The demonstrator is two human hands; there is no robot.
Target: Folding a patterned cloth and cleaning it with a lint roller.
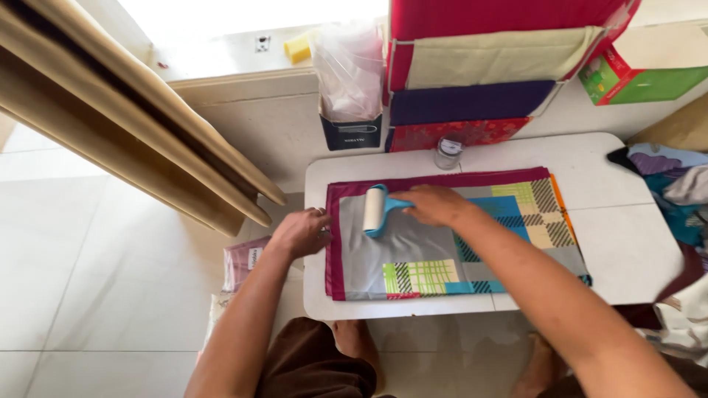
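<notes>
On the white table [634, 243] lies a folded cloth [450, 236], flat, with a maroon border, a grey field and checked patches of blue, green and cream. Over its left part, the right hand [435, 204] is closed around the blue handle of a lint roller [376, 210], whose white drum rests on the grey area near the cloth's top-left corner. At the cloth's left edge, the left hand [301, 232] presses down with fingers curled over the maroon border, holding nothing else. Behind the cloth, a small glass jar [448, 153] stands on the table's far edge. Beyond it, folded fabrics [472, 103] in red, cream and purple are stacked upright, beside a dark box holding a clear plastic bag [348, 74]. More loose fabric [675, 184] lies off the table's right side.
</notes>
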